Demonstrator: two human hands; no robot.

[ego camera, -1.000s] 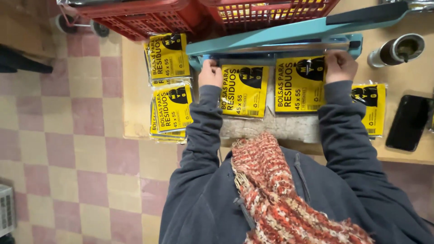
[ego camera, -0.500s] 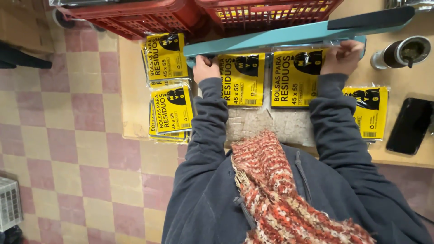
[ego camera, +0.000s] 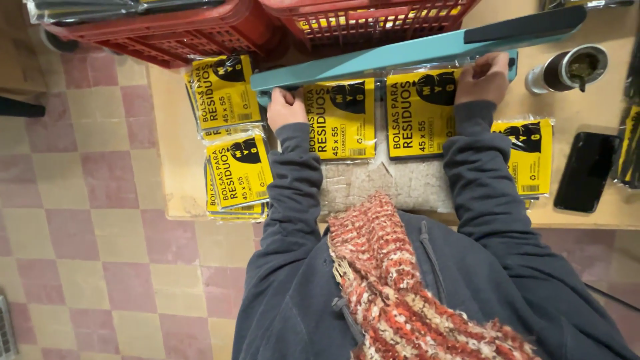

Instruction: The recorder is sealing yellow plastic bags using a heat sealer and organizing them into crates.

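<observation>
Two yellow-and-black flat plastic packets lay side by side on the wooden desk [ego camera: 180, 133], their top edges under the raised teal bar of a heat sealer [ego camera: 400, 53]. The left hand [ego camera: 285, 107] pinched the left packet [ego camera: 340, 120]; the right hand [ego camera: 483, 77] gripped the right packet [ego camera: 420, 113]. The step looked like aligning the edges; pressing the bar down would call for both kept straight.

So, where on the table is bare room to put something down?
Bare wood shows between the metal cup and the black phone, and along the table edge left of the stacked yellow packets. The middle is crowded: both hands press packets under the teal bar.
</observation>
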